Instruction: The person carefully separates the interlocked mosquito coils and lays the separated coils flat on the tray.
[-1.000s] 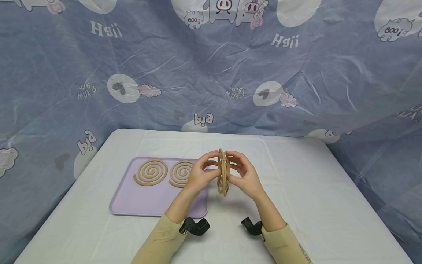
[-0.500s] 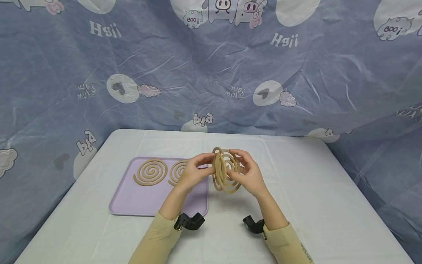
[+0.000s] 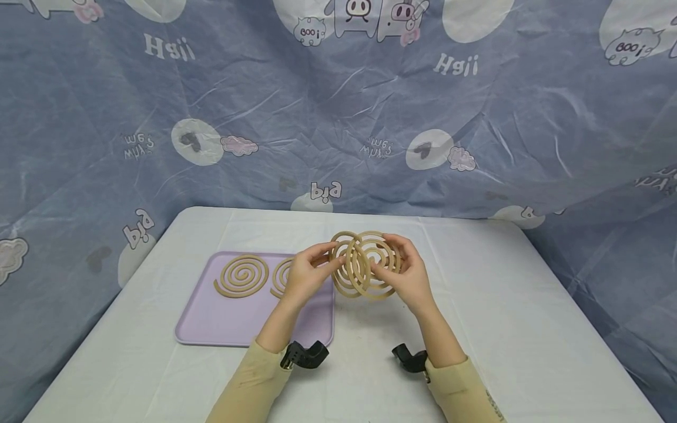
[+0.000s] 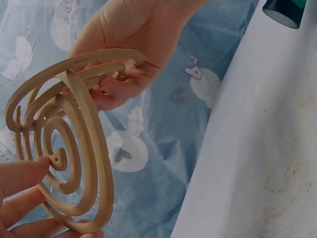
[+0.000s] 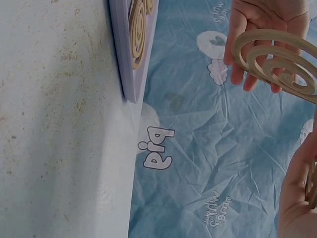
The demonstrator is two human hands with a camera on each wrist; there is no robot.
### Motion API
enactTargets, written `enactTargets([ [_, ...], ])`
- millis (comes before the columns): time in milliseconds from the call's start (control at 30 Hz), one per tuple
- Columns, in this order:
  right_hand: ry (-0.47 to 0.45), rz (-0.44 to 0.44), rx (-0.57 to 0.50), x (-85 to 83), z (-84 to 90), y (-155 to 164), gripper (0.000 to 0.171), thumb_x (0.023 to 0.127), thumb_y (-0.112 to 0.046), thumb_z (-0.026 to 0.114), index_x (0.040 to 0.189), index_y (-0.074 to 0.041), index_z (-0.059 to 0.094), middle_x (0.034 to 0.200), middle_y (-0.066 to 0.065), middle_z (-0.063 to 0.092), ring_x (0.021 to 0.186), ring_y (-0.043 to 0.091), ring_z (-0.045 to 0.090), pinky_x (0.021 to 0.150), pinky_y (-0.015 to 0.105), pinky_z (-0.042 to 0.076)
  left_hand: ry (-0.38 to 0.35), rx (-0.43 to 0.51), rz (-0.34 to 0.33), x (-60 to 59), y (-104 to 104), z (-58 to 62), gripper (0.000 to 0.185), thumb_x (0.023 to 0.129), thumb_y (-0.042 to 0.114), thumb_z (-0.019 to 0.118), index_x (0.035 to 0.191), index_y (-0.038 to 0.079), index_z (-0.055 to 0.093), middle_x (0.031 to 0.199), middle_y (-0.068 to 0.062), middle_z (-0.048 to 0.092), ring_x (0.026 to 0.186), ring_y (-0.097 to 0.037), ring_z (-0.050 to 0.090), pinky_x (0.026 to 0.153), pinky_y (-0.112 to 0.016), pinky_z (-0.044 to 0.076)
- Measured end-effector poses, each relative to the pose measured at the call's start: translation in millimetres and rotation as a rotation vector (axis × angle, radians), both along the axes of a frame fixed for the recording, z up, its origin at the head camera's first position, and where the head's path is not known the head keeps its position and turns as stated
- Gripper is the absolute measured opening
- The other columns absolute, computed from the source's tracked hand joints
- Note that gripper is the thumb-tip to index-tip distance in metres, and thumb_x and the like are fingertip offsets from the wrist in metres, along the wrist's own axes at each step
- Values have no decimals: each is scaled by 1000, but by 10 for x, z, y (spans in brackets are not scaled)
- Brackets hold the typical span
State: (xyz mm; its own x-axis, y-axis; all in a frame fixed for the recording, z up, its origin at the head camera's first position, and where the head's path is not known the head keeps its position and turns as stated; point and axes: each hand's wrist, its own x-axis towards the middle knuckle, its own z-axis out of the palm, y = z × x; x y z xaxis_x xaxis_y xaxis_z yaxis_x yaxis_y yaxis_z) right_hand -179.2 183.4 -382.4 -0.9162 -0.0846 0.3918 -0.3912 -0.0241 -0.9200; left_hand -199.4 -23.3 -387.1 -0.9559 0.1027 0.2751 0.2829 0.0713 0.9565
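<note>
left hand [image 3: 302,276] pinches one tan spiral coil [image 3: 346,264], right hand [image 3: 409,275] pinches second spiral coil [image 3: 378,264]; both coils held upright above bench [image 3: 476,305], partly pulled apart yet interlocked where they overlap between hands. lilac tray [image 3: 222,323] on bench left of hands, two flat coils [image 3: 241,276] lying in it. blue cartoon cloth [image 3: 338,117] behind.

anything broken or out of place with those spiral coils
Nothing looks broken. The left hand and right hand hold a pair of interlocked spiral coils above the table, partly pulled apart at an angle, with no visible snapped ends. Two more coils lie flat on the purple tray.
</note>
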Motion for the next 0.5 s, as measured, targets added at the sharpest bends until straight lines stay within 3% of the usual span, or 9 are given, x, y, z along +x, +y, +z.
enactTargets([
  [133, -5, -20, -16, 5, 9, 5, 62, 78, 13, 67, 133, 1, 41, 124, 20, 46, 96, 17, 61, 70, 34, 56, 49, 14, 37, -13, 15, -16, 37, 79, 13, 76, 112, 1, 67, 119, -14, 62, 104, -29, 62, 86, -37, 51],
  [267, -12, -87, -6, 7, 18, 12, 61, 78, 12, 67, 132, -2, 42, 112, 20, 49, 77, 16, 62, 61, 31, 56, 62, 64, 89, -4, 20, 18, 34, 76, 7, 78, 106, -4, 67, 108, -19, 66, 99, -32, 63, 76, -31, 54],
  [400, -33, -141, -10, 8, 29, 21, 61, 78, 13, 67, 132, -4, 43, 105, 19, 50, 71, 15, 61, 57, 29, 55, 86, 124, 108, 94, 10, 187, 30, 75, -4, 75, 101, -12, 61, 100, -26, 66, 95, -37, 63, 71, -24, 52],
  [500, -40, -151, -10, 4, 30, 37, 61, 78, 13, 67, 132, -4, 43, 105, 18, 49, 72, 15, 61, 57, 29, 55, 108, 162, 82, 147, -12, 284, 24, 77, -9, 70, 97, -15, 58, 99, -29, 64, 89, -29, 64, 71, -22, 49],
])
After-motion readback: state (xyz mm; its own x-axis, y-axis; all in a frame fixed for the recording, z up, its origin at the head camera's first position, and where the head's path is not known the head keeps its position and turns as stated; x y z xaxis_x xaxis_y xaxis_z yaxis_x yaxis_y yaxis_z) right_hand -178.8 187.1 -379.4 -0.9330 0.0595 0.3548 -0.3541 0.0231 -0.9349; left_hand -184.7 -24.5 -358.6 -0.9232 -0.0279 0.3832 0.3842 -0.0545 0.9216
